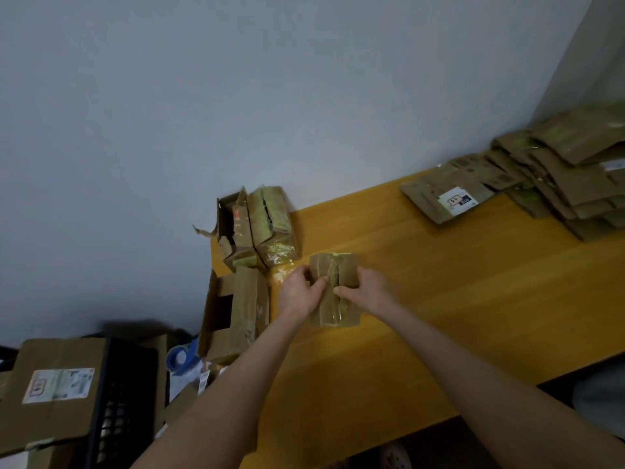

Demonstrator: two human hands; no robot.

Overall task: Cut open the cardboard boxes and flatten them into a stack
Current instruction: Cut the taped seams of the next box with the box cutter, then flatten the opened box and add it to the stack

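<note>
A small brown cardboard box (334, 270) with shiny tape along its middle seam lies on the yellow wooden table (456, 299). My left hand (299, 292) holds its left side, fingers curled onto the top near the seam. My right hand (367, 289) holds the right side, thumb at the seam. Flattened boxes form a stack (554, 184) at the table's far right corner. No cutting tool is visible.
Two taped boxes (260, 228) stand at the table's far left edge, and an opened box (236, 313) lies in front of them. Left of the table are a black crate (125, 401), a labelled carton (54, 387) and a blue tape roll (181, 358). A grey wall rises behind.
</note>
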